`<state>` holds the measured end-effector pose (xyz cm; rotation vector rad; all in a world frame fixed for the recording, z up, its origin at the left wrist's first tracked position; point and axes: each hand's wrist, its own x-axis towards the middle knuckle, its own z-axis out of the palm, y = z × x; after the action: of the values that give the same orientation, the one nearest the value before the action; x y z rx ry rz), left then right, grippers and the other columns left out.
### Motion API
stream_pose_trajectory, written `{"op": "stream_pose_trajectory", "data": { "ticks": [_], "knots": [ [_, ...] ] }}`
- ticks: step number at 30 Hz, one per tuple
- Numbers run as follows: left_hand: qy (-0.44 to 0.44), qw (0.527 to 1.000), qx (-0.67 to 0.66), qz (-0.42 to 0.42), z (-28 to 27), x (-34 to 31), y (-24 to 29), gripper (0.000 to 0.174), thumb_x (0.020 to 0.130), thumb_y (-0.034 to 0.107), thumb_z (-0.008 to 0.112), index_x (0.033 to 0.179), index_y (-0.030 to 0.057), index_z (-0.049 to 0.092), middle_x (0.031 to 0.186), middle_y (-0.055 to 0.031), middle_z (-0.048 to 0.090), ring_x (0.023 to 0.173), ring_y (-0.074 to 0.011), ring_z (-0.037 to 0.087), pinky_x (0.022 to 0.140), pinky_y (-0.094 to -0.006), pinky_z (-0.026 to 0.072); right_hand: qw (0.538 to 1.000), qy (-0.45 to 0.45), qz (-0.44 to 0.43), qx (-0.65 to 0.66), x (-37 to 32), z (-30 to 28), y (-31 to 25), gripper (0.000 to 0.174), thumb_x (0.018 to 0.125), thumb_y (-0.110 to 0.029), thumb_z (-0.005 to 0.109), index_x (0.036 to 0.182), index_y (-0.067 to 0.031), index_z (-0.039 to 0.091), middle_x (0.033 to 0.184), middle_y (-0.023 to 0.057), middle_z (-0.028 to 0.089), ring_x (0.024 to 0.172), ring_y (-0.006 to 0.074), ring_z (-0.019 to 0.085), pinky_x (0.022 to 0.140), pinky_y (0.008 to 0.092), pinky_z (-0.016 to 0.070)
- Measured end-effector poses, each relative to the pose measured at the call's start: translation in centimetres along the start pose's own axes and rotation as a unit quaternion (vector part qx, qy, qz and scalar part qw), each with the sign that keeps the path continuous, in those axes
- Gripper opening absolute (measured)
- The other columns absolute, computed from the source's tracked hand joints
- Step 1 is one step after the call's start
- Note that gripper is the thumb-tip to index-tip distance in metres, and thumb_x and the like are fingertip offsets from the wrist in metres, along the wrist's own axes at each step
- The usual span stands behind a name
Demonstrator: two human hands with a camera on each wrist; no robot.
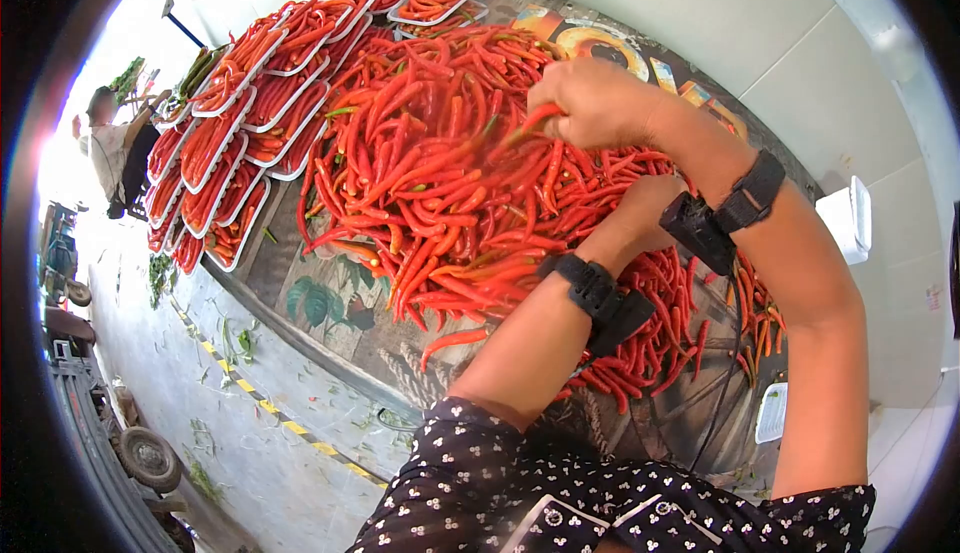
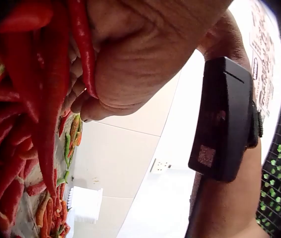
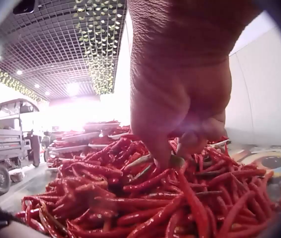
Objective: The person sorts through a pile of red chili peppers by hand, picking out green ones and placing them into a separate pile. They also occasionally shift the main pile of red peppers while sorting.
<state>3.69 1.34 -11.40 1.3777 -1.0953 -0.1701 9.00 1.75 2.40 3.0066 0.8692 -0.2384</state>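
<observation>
Chillies (image 1: 430,153) touch the left hand (image 1: 648,208) while the right hand (image 1: 595,103) pinches one.

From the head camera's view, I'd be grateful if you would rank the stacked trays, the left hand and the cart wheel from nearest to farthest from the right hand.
From the right hand:
1. Left hand, just below it.
2. Stacked trays, beyond the peppers, left.
3. Cart wheel, far lower left.

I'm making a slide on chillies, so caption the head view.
Right hand pinching a chilli at a red heap, beside stacked, filled trays.
</observation>
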Motion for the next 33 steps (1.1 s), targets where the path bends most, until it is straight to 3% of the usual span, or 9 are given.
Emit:
{"op": "stream_pose_trajectory", "data": {
  "ticks": [2,4,5,12,22,29,31,32,33],
  "knots": [
    [-0.023,0.999,0.033,-0.023,0.8,0.2,-0.5,0.032,0.069,0.027,0.062,0.095,0.0081,0.057,0.088,-0.0168,0.060,0.087,-0.0337,0.056,0.072,-0.0355,0.0449,0.996,0.062,-0.023,0.060,0.4,-0.3,-0.1,0.015,0.071,-0.011,0.057,0.085,-0.0058,0.061,0.086,0.0153,0.057,0.085,0.0321,0.055,0.074,0.0405,0.0439],
    [0.083,0.988,-0.109,0.072,1.4,0.3,-0.4,0.025,0.069,0.023,0.062,0.087,0.0061,0.059,0.084,-0.0161,0.061,0.082,-0.0332,0.058,0.071,-0.0359,0.0451,0.997,0.069,-0.032,0.026,1.1,0.4,-0.8,0.014,0.072,-0.011,0.056,0.084,-0.0054,0.061,0.086,0.0148,0.057,0.085,0.0318,0.055,0.075,0.0406,0.0438],
    [0.082,0.988,-0.109,0.072,1.3,0.4,-0.3,0.025,0.069,0.023,0.062,0.087,0.0061,0.059,0.084,-0.0161,0.061,0.082,-0.0332,0.058,0.071,-0.0359,0.0451,0.996,0.075,-0.042,-0.007,1.6,0.5,-1.4,0.013,0.072,-0.012,0.056,0.082,-0.0050,0.061,0.085,0.0142,0.058,0.086,0.0314,0.055,0.076,0.0407,0.0437],
    [0.082,0.993,-0.057,0.066,1.1,0.2,0.1,0.024,0.069,0.022,0.062,0.085,0.0055,0.060,0.083,-0.0166,0.061,0.080,-0.0332,0.058,0.070,-0.0360,0.0454,0.988,0.077,-0.062,-0.118,4.1,2.3,-3.0,0.013,0.066,-0.009,0.056,0.078,-0.0042,0.060,0.078,0.0124,0.060,0.076,0.0305,0.060,0.062,0.0395,0.0485],
    [0.072,0.995,0.015,0.073,0.3,-0.2,0.6,0.022,0.068,0.022,0.062,0.082,0.0046,0.061,0.081,-0.0172,0.061,0.078,-0.0332,0.059,0.069,-0.0360,0.0457,0.977,0.100,-0.114,-0.148,4.4,2.7,-2.5,0.011,0.066,-0.012,0.057,0.074,-0.0063,0.062,0.075,0.0108,0.061,0.075,0.0291,0.061,0.063,0.0386,0.0486],
    [0.047,0.995,0.040,0.085,-0.1,0.0,1.4,0.021,0.068,0.021,0.062,0.080,0.0041,0.061,0.079,-0.0175,0.061,0.077,-0.0332,0.059,0.068,-0.0361,0.0459,0.997,0.043,-0.053,0.029,-1.3,-1.5,1.7,0.020,0.075,-0.019,0.057,0.081,-0.0002,0.059,0.072,0.0136,0.059,0.071,0.0299,0.057,0.064,0.0378,0.0438],
    [-0.037,0.986,0.115,-0.119,-0.6,0.4,2.2,0.018,0.069,0.020,0.062,0.077,0.0036,0.062,0.076,-0.0180,0.061,0.073,-0.0331,0.060,0.066,-0.0364,0.0465,0.993,0.058,-0.026,0.100,-3.5,-2.0,4.6,0.022,0.077,-0.021,0.057,0.084,-0.0002,0.058,0.069,0.0089,0.057,0.065,0.0223,0.054,0.062,0.0345,0.0424],
    [-0.052,0.983,0.135,-0.117,-0.8,0.5,2.7,0.019,0.069,0.020,0.061,0.079,0.0033,0.062,0.076,-0.0183,0.061,0.072,-0.0325,0.060,0.063,-0.0369,0.0462,0.993,0.059,-0.015,0.101,-5.1,-2.2,5.1,0.022,0.077,-0.021,0.057,0.084,-0.0002,0.058,0.069,0.0089,0.057,0.065,0.0223,0.054,0.062,0.0345,0.0424],
    [-0.064,0.983,0.129,-0.111,-0.8,0.5,2.3,0.019,0.069,0.020,0.061,0.079,0.0033,0.062,0.076,-0.0183,0.061,0.072,-0.0325,0.060,0.063,-0.0369,0.0462,0.979,0.027,0.084,0.181,-6.8,-2.7,5.5,0.022,0.078,-0.021,0.057,0.084,-0.0003,0.057,0.068,0.0061,0.055,0.065,0.0181,0.052,0.062,0.0327,0.0416]
  ]
}}
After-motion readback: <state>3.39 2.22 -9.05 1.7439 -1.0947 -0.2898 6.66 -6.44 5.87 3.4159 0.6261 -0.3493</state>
